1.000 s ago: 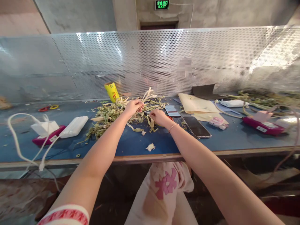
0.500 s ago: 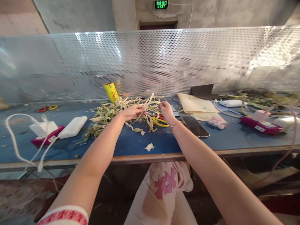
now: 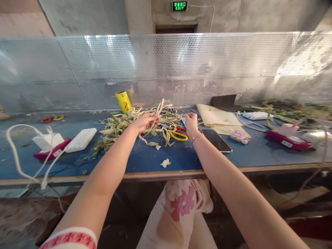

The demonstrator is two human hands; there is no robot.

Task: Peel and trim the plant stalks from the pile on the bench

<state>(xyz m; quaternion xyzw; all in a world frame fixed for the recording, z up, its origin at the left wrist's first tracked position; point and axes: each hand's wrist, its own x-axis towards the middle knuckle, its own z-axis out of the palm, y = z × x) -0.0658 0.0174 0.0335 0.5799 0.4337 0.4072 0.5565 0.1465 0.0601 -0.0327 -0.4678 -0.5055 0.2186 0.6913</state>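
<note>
My left hand pinches pale dried strips that stick up above its fingertips, over a heap of dried plant pieces. To the right, my right hand is closed, fingertips together; what it holds, if anything, is too small to make out. Between and below the hands lie scissors with yellow handles, with a red-handled tool just behind them. A black phone lies beside my right wrist.
A yellow tube stands tilted behind the heap. White power bank and purple power strip lie left. Paper sheets, a pink case, another purple strip and stems lie right. A perforated screen rises behind.
My right hand has moved right, away from my left hand, uncovering more of the scissors. My left hand has shifted slightly left with the strips, which now point more upright.
</note>
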